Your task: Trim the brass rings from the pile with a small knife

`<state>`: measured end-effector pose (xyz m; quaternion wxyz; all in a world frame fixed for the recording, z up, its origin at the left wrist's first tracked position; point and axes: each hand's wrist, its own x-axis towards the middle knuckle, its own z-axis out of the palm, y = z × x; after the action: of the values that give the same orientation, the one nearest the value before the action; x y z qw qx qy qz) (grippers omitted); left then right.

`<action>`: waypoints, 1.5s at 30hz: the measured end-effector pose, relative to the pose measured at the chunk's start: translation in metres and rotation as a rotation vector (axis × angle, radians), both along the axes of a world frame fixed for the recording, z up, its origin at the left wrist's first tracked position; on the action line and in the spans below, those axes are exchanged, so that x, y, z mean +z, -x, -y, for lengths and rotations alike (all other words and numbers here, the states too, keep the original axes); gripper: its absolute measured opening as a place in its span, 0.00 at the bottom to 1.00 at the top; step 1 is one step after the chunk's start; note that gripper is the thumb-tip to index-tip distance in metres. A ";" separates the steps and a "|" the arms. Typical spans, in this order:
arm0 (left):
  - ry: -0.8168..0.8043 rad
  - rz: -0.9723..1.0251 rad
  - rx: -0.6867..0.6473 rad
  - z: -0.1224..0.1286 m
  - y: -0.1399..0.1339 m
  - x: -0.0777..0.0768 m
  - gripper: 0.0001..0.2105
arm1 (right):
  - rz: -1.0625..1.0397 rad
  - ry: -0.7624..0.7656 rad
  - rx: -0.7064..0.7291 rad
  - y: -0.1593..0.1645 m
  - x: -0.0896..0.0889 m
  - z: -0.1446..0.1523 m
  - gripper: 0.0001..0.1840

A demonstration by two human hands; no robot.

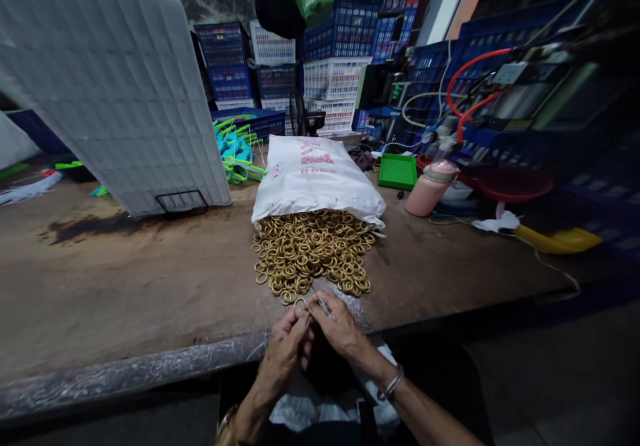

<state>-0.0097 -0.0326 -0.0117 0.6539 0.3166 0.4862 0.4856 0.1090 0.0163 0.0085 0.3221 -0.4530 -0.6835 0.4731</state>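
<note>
Both of my hands meet at the front edge of the table, close to a heap of brass-coloured rings (pixel 310 246). Between the fingertips of my left hand (pixel 289 339) is one ring (pixel 300 303), pinched at its lower side. My right hand (pixel 339 323) is closed around a thin metal tool (pixel 323 303) with a pointed end; its exact kind is too small to make out. The right fingertips touch or nearly touch the left ones at the ring. Behind the hands, the rings spill from the mouth of a white printed sack (pixel 320 173) lying on its side.
A tall grey-white panel (pixel 130 93) stands on the table (pixel 150 286) at left. Green and blue plastic pieces (pixel 240 149) lie behind it. To the right are a green tray (pixel 397 171), a pink bottle (pixel 431 189) and a yellow scoop-like piece (pixel 560 239). Stacked crates (pixel 340 29) fill the back.
</note>
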 end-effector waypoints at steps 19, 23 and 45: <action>0.020 0.085 0.082 0.001 0.002 0.004 0.18 | 0.336 -0.251 0.177 -0.008 -0.013 0.008 0.11; 0.011 0.026 0.087 -0.001 0.003 0.004 0.20 | 0.399 -0.270 0.193 -0.006 -0.011 0.007 0.14; 0.172 0.419 0.198 0.011 0.019 0.009 0.13 | 0.774 -0.326 -0.059 0.019 -0.026 -0.011 0.10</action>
<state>-0.0284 -0.0437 -0.0031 0.7142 0.1032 0.4083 0.5590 0.0901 0.0275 -0.0175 0.1224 -0.5597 -0.8068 0.1446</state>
